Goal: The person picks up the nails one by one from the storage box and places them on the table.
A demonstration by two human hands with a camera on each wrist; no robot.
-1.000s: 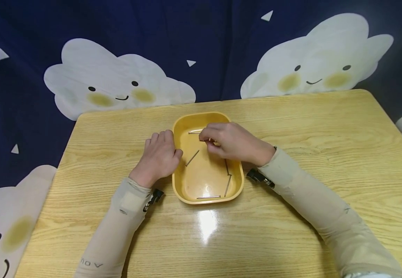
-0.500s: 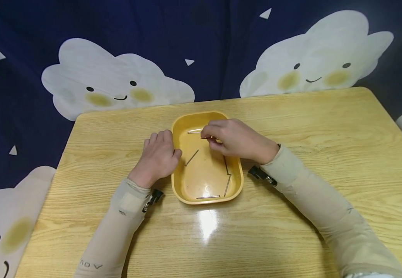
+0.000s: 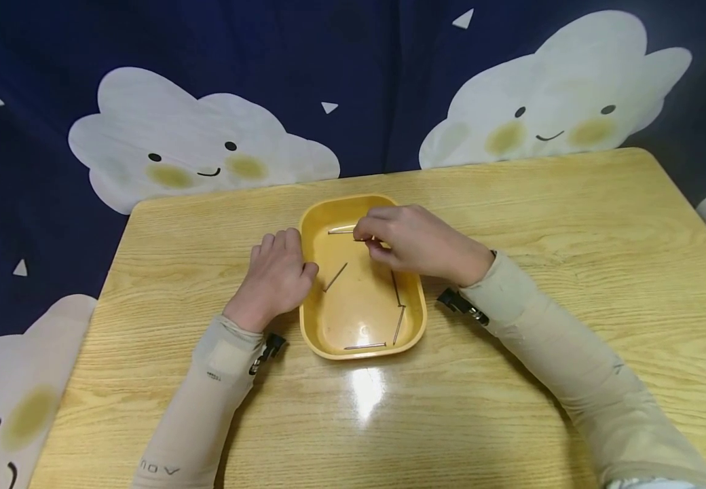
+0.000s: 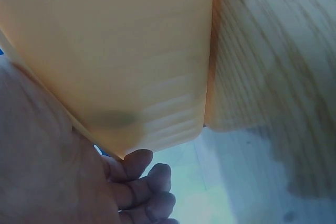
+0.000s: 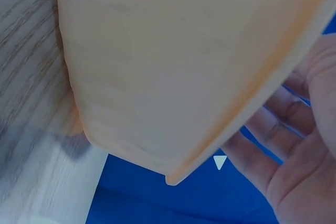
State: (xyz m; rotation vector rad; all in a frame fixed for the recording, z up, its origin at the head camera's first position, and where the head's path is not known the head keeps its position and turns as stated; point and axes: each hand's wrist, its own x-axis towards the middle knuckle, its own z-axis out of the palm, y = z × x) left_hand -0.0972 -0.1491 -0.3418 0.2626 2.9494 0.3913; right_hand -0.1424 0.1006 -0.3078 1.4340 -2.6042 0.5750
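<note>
A yellow plastic tray [image 3: 362,319] stands on the table with several nails lying in it. My left hand [image 3: 276,275] holds the tray's left rim, thumb over the edge; in the left wrist view its curled fingers [image 4: 139,192] show outside the wall. My right hand [image 3: 411,241] reaches over the right rim and pinches a nail [image 3: 360,240], mostly hidden by the fingers, near the tray's far end. Another nail [image 3: 341,232] lies just beyond it. One nail [image 3: 336,277] lies slanted at mid-left, and one [image 3: 365,346] lies along the near wall.
Two more nails, an upper one [image 3: 396,288] and a lower one [image 3: 398,324], lie end to end by the tray's right wall. The wooden table [image 3: 542,217] extends around the tray. Behind it hangs a dark blue cloth [image 3: 383,81] with cloud faces.
My right hand, with the nail pinched, has shifted very slightly toward the far right. The left hand stays on the rim, and the other visible nails keep their places.
</note>
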